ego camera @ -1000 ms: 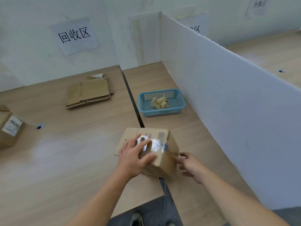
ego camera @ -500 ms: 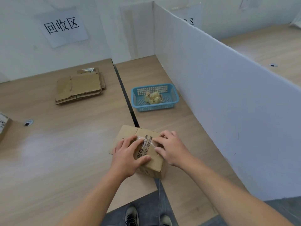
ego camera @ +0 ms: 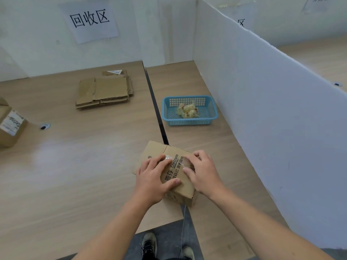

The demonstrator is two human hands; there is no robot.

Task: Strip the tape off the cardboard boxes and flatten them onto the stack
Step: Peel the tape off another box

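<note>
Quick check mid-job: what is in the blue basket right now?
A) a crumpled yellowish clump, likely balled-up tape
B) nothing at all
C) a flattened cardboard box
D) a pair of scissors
A: a crumpled yellowish clump, which looks like balled-up tape, lies inside the blue basket; no cardboard or tool is in it.

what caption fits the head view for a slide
Left hand steadies a cardboard box while the right hand pinches its tape
</note>
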